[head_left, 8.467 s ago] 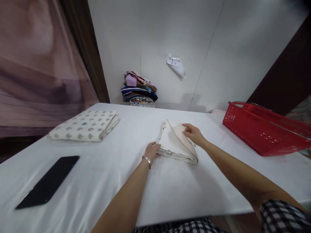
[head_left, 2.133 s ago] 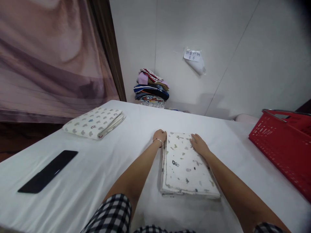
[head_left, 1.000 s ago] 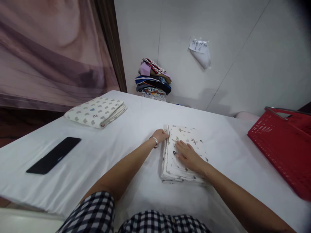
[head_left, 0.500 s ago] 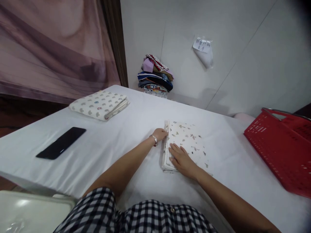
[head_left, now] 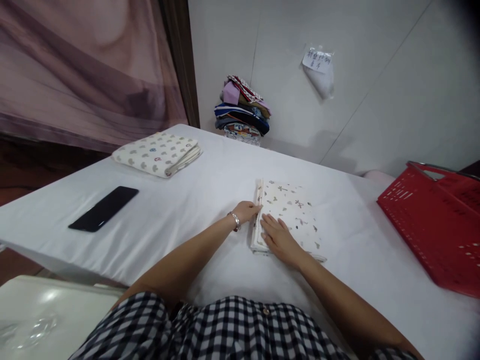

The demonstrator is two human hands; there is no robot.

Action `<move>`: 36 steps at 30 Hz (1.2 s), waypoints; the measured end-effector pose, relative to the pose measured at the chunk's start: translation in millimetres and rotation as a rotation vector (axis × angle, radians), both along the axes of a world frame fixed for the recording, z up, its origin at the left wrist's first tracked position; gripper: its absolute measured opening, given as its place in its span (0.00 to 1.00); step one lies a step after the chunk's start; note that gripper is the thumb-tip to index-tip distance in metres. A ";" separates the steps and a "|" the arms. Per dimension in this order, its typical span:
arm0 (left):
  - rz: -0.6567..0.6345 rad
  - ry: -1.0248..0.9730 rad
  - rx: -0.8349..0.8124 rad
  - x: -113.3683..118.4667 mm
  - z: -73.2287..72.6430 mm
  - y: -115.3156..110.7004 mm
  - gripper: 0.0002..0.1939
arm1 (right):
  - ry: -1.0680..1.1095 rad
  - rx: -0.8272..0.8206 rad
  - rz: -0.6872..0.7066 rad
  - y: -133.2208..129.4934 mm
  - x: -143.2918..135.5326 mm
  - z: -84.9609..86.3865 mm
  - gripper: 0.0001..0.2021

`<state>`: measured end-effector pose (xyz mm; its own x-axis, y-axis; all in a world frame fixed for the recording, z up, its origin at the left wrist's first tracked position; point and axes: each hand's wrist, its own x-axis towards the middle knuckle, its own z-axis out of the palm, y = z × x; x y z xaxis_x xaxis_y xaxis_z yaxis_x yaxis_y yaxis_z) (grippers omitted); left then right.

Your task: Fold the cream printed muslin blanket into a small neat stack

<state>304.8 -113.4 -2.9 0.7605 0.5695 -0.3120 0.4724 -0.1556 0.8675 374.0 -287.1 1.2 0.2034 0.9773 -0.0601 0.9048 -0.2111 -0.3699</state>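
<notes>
A folded white cloth [head_left: 288,205] with a small leaf-and-twig print lies on the white-covered table in front of me. My left hand [head_left: 245,212], with a silver bracelet at the wrist, pinches the cloth's left folded edge; its fingertips are partly hidden by the layers. Flat on top of the cloth, near its lower left part, rests my right hand [head_left: 281,239] with fingers stretched out. Farther left is another folded cloth [head_left: 157,154], cream with grey mushroom-like shapes, apart from both hands.
A black phone [head_left: 105,209] lies on the table [head_left: 210,195] at the left. The red plastic basket [head_left: 435,225] stands at the right edge. Behind the table is a stack of folded clothes [head_left: 243,110]. A white lidded box [head_left: 56,310] sits at lower left.
The whole view has shifted slightly, so the table items appear a little higher. Both hands stay at the same places on the cloth, the left still on its edge.
</notes>
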 end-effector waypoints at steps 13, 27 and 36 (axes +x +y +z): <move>-0.083 0.004 0.031 -23.0 1.6 -13.6 0.17 | -0.047 0.203 -0.094 -20.5 -20.3 2.1 0.18; -0.183 -0.010 -0.050 -66.7 1.9 -37.2 0.14 | -0.050 0.341 -0.073 -25.1 -27.5 -8.4 0.15; -0.154 -0.008 -0.043 -64.6 -13.6 -37.3 0.10 | 0.009 0.386 -0.161 -20.5 -32.7 -13.8 0.12</move>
